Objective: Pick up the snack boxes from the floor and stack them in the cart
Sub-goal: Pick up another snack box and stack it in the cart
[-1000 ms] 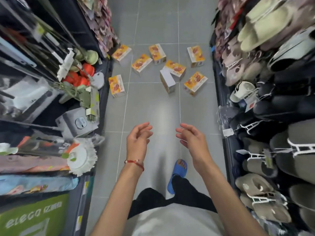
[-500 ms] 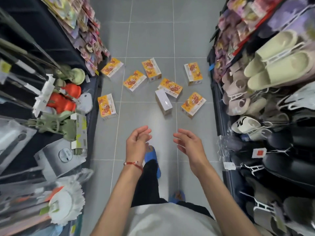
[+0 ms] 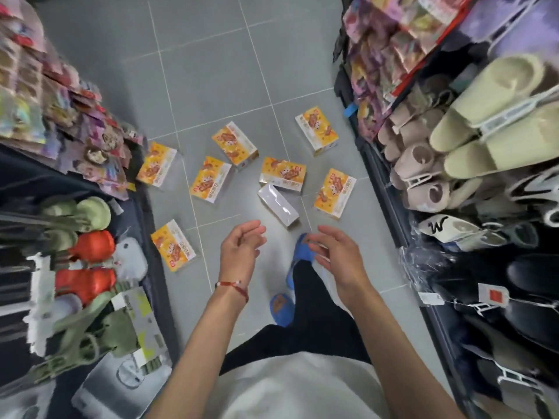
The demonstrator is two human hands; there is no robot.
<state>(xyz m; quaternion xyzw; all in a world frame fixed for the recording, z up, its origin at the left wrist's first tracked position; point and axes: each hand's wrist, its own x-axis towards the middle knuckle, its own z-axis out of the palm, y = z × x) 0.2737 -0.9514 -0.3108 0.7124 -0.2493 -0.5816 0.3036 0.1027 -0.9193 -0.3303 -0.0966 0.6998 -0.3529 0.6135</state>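
Since the floor holds eight boxes scattered mid-aisle, one near its left edge, none is gathered yet and no cart shows; I judge this the approach. Nearest lies a pale box. Above it the left hand and right hand hover empty, fingers apart, loosely curled; next, stoop and grasp.

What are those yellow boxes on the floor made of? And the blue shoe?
The yellow boxes look like thin printed cardboard, slightly glossy: sharp folded edges and shine on the faces. The blue shoe looks like matte foam or rubber, going by its thick rounded shape; which one, I cannot tell.
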